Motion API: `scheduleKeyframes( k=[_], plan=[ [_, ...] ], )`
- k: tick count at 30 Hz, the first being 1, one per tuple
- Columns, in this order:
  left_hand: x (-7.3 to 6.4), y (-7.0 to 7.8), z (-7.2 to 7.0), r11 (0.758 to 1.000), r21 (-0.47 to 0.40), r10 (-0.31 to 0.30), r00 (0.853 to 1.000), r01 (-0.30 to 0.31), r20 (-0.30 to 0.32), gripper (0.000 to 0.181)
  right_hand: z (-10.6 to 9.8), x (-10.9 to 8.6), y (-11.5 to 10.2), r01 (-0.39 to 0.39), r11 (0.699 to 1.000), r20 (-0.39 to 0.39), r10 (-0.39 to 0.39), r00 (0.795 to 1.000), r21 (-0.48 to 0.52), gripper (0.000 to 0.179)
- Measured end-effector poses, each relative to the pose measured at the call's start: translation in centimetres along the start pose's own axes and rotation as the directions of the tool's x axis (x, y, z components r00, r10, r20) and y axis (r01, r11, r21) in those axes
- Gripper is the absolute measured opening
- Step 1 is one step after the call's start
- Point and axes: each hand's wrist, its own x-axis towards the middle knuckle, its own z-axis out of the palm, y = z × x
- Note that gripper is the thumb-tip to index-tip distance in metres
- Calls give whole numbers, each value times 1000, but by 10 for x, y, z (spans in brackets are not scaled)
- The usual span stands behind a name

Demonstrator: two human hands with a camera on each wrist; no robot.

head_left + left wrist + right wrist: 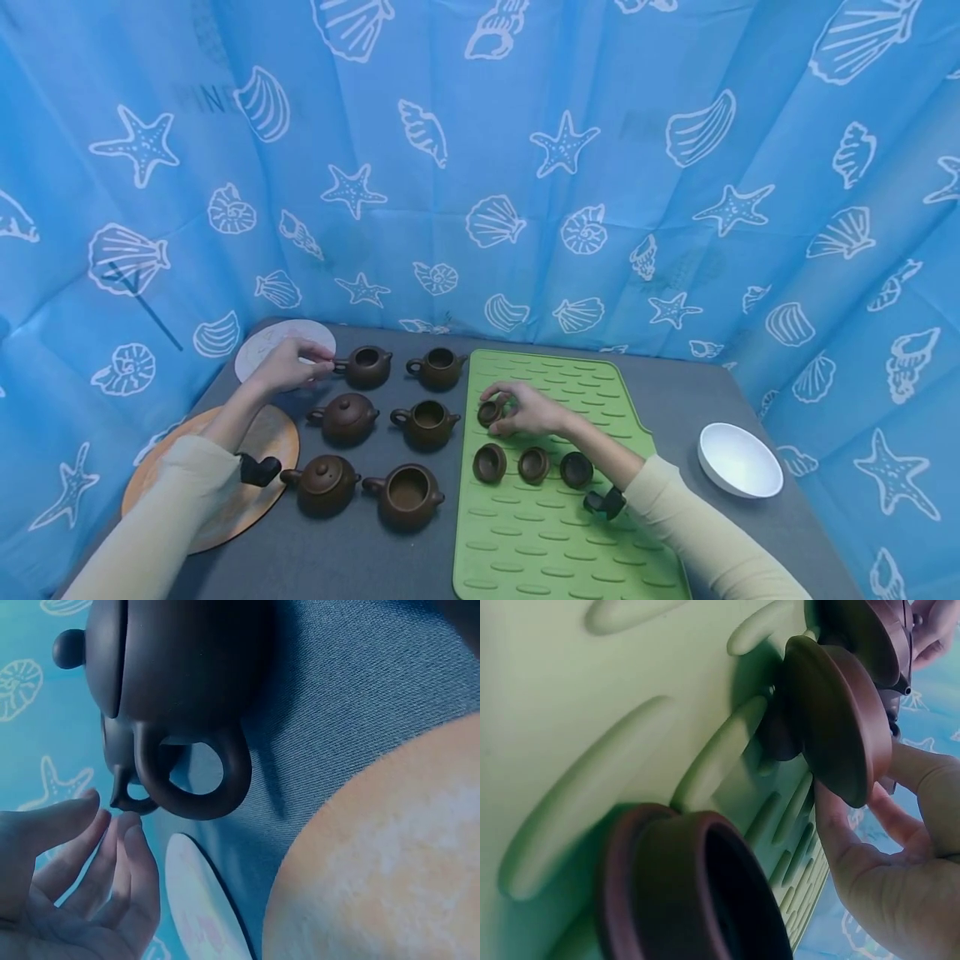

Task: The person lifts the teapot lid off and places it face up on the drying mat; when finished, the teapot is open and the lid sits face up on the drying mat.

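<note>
My left hand [288,365] pinches the handle of a lidless brown clay teapot [372,364] at the back left. In the left wrist view, that handle shows between thumb and fingertips, partly behind a nearer lidded teapot [195,667]. My right hand [525,408] holds a small brown teapot lid [490,413] between thumb and fingers, low over the green mat [525,575]. Toward me lie three more lids in a row: a left lid [489,463], a middle lid [534,465] and a right lid [577,470]. The right wrist view shows the middle one knob down.
Two lidded teapots, one behind [345,418] and one in front [324,485], stand on the left. Lidless pots [427,425] line the mat's left side. A white plate [258,346], a tan round board [262,467] and a white bowl [738,458] flank them. A blue curtain [480,167] hangs behind.
</note>
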Motion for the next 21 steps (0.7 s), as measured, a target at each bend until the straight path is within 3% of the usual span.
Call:
scheduleKeyframes(
  k=[13,21],
  plan=[
    [-19,-7,-9,998,-30,-60,997,61,42,37,-10,-7,-3,-17,1000,-58,19,998,19,58],
    [-35,-15,-14,997,-46,-54,994,58,99,33,-10,-5,-20,63,996,-179,-50,983,69,49]
  ],
)
